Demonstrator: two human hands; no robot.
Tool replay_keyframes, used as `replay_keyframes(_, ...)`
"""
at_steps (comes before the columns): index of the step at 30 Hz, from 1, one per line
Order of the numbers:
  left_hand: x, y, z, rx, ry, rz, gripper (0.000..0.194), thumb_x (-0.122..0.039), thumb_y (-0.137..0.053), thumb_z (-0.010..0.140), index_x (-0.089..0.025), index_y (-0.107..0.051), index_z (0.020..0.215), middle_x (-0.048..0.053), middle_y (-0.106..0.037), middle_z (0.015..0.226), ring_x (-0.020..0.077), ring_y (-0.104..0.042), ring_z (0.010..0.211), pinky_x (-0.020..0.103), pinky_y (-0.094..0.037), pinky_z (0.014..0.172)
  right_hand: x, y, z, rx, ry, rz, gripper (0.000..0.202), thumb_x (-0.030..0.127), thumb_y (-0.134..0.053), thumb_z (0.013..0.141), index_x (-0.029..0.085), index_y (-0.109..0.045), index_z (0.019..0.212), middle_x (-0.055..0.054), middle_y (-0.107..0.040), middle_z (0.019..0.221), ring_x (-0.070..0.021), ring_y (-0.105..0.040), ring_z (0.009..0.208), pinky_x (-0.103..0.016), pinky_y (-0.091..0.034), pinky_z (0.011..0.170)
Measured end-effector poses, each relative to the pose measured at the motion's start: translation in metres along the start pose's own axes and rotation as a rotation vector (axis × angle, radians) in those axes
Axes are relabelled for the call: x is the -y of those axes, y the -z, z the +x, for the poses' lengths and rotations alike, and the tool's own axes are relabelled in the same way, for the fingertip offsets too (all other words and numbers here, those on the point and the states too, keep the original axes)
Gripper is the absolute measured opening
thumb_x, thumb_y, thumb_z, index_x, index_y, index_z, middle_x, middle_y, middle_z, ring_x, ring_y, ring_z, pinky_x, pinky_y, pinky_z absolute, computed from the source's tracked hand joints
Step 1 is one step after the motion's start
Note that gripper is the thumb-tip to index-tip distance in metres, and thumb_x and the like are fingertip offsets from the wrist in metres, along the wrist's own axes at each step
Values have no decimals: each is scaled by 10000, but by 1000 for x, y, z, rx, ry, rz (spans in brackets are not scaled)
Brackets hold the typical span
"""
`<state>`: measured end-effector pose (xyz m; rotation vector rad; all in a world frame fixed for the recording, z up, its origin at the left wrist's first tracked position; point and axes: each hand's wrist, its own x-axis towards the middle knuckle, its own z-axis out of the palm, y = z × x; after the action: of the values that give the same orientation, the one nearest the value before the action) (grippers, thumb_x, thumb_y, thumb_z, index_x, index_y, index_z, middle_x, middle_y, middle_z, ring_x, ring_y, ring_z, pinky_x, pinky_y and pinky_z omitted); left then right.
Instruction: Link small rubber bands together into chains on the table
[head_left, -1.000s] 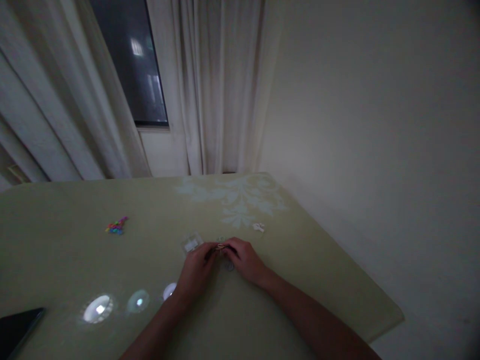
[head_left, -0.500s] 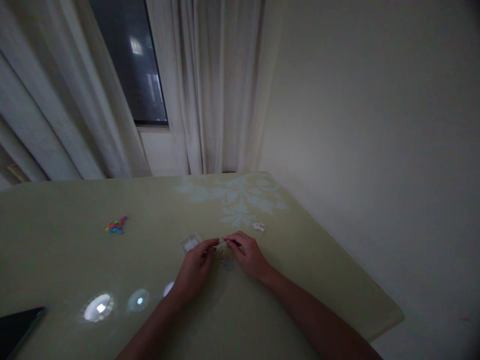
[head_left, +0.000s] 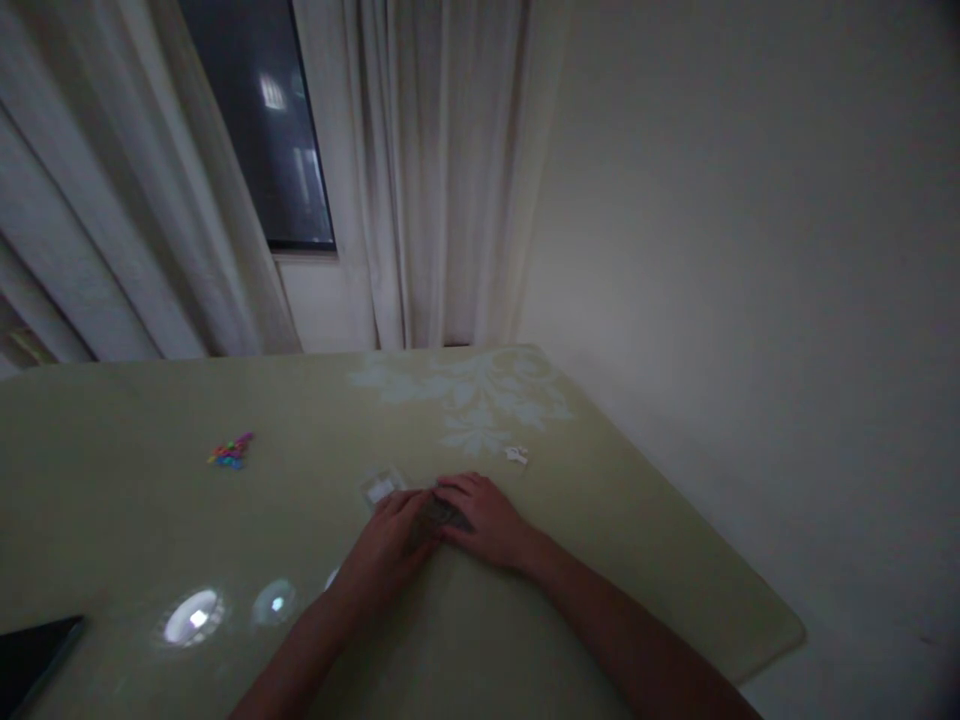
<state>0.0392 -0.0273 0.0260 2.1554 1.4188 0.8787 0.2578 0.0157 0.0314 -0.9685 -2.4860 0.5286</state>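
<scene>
My left hand (head_left: 399, 530) and my right hand (head_left: 484, 518) are low over the table, curved toward each other with their fingertips meeting or nearly so. Between the palms, in shadow, is a cluster of small pieces (head_left: 436, 513), too dim and too covered to name. The fingers of both hands are bent around this cluster. Just beyond my left fingers lies a small clear packet or case (head_left: 382, 487) with a white patch in it. A few small white pieces (head_left: 517, 455) lie past my right hand.
The glossy greenish table (head_left: 300, 540) has a pale leaf pattern near its far end. A little heap of bright multicoloured pieces (head_left: 231, 451) lies to the left. A dark flat device (head_left: 34, 660) shows at the lower left. Curtains and a wall border the table.
Half a second ago both hands pinched a small pale piece above others on the table. Now they have come down and cup together around the cluster, covering most of it.
</scene>
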Motion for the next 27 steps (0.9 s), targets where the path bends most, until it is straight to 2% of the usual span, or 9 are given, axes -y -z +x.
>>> replay_keyframes(6,-10,-10,6,-14,60,-53,228,-236,-600,907,-204,-703,1107,108,-695,1061,268,-686,979,398,-555,888,5,-2,4,-6,43,15,218,235,-629,1008,217,-703,1212,-98,-665,1198,-229,-581,1146,-373,-479,1031)
replay_keyframes(9,-13,-13,9,-14,76,-26,156,-226,-555,923,-188,-700,967,94,-684,955,262,-675,901,381,-538,817,9,-6,6,-1,18,-44,168,168,-581,1019,201,-719,1108,-85,-666,1100,-216,-601,1062,-351,-498,972)
replay_keyframes(12,-13,-16,11,-31,79,-10,168,-196,-515,929,-190,-682,909,90,-685,931,257,-666,893,372,-523,813,8,-9,7,-7,5,-106,163,161,-574,1024,186,-727,1072,-86,-677,1043,-217,-614,1026,-339,-506,944)
replay_keyframes(19,-15,-13,13,-91,71,-114,230,-245,-515,946,-211,-737,996,96,-746,974,260,-694,927,390,-545,857,0,-10,4,-104,-3,-13,211,188,-549,1042,203,-746,1116,-88,-732,1045,-213,-660,996,-340,-529,926)
replay_keyframes(24,-16,-10,14,-140,160,-285,292,-332,-561,929,-208,-735,1128,99,-798,1027,266,-740,922,410,-585,851,1,-4,0,-235,23,116,264,214,-504,1062,217,-718,1216,-93,-743,1116,-207,-685,1045,-349,-541,959)
replay_keyframes(27,-15,-10,15,-137,161,-365,299,-324,-552,926,-212,-741,1128,89,-808,1070,259,-752,960,410,-590,891,2,-3,-2,-281,23,180,289,235,-471,1073,223,-698,1250,-90,-740,1125,-205,-688,1060,-353,-539,971)
